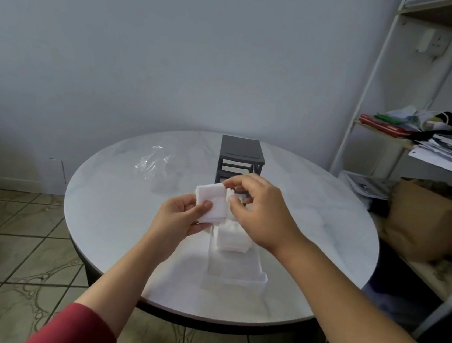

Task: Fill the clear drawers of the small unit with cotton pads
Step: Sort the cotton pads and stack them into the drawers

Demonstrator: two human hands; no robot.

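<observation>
Cotton pads point(211, 207) sit pinched between left hand point(179, 215) and right hand point(259, 212), mid-frame; one clear drawer point(236, 268) below is part-filled (others unseen), grey unit point(241, 156) awaits.

The cotton pads point(211, 203) are plain white; the drawer point(236, 271) is clear, holding more white pads; the small unit point(241, 156) is dark grey; the round table point(119, 210) is white with faint grey marbling; the sleeves point(80, 329) are red; the floor tiles point(13, 246) are mottled olive-beige; the wall point(148, 49) is pale blue-grey.
</observation>
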